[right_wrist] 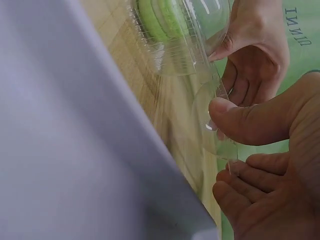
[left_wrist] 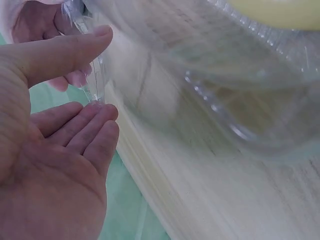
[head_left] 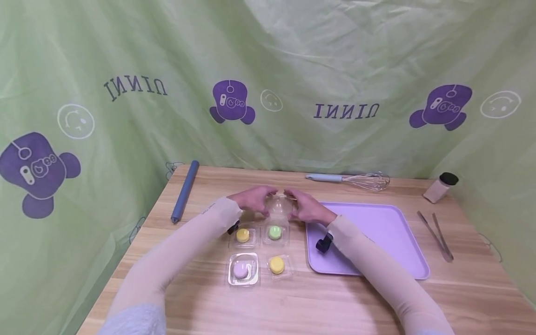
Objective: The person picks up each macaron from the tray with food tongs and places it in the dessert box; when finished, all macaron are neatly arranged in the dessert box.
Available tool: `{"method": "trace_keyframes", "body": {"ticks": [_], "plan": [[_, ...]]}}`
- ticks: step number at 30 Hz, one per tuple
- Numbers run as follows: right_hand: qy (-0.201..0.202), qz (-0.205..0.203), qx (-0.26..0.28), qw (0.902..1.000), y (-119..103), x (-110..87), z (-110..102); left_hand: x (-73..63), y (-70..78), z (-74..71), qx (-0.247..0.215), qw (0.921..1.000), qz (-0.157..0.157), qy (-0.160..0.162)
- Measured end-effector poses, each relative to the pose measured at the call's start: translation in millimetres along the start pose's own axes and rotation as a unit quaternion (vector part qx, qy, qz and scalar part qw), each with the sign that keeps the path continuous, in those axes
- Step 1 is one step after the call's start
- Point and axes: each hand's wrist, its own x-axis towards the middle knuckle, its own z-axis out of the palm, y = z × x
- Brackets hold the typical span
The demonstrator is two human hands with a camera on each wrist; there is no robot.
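Note:
Both hands hold the raised lid [head_left: 279, 205] of a clear plastic macaron box, one at each side. My left hand [head_left: 255, 199] has its thumb and fingertips on opposite faces of the lid's edge. On the other side, my right hand [right_wrist: 265, 155] pinches the lid's rim between thumb and fingers. A green macaron [head_left: 275, 232] sits in the box's base, just in front of the hands. Beside it, to the left, is a boxed yellow macaron [head_left: 243, 235]. Closer to me are a boxed purple macaron [head_left: 240, 270] and another yellow macaron [head_left: 277, 265] in clear plastic.
A purple tray [head_left: 377, 228] lies under the right forearm. Tongs [head_left: 437, 237] and a jar with a black lid [head_left: 440, 187] are on the right. A whisk [head_left: 351, 180] lies along the back edge, and a blue roll [head_left: 185, 191] at the left.

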Motion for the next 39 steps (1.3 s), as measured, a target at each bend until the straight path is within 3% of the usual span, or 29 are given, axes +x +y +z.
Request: {"method": "trace_keyframes", "body": {"ticks": [11,18,22,25,26,28,31,34,35,37,39], "plan": [[0.031,0.013,0.061,0.9976,-9,-4.4,-5,-5.5,-3.8,-5.4,-0.001,0.9982,0.035,0.049],[0.062,-0.02,0.108,0.992,-17,-11.4,-14,-20.8,0.9,-13.7,-0.048,0.993,0.056,0.092],[0.104,-0.064,0.099,0.9876,-26,-17.8,-20,-33.2,7.7,-20.5,-0.132,0.9802,0.073,0.129],[0.158,-0.144,0.036,0.9763,-37,-23.1,-25,-45.3,15.1,-24.7,-0.247,0.9546,0.063,0.155],[0.178,-0.176,0.004,0.9681,-41,-25.4,-26,-49.7,17.9,-26.1,-0.286,0.9434,0.058,0.158],[0.225,-0.244,-0.067,0.9409,-48,-29.8,-28,-58.2,22.3,-28.8,-0.363,0.9175,0.054,0.153],[0.284,-0.343,-0.17,0.879,-58,-35.4,-29,-68.4,25.8,-32.8,-0.464,0.8773,0.055,0.109],[0.318,-0.42,-0.255,0.8108,-65,-39.2,-27,-75.8,27.4,-35.0,-0.528,0.8465,0.05,0.05],[0.325,-0.438,-0.28,0.7902,-66,-40.0,-26,-77.7,28.0,-35.3,-0.542,0.8387,0.049,0.032],[0.332,-0.464,-0.314,0.7583,-69,-41.4,-23,-80.7,29.0,-35.0,-0.552,0.8322,0.048,0.003],[0.334,-0.48,-0.33,0.741,-70,-42.7,-21,-82.9,30.0,-34.3,-0.549,0.8341,0.047,-0.017]]}}
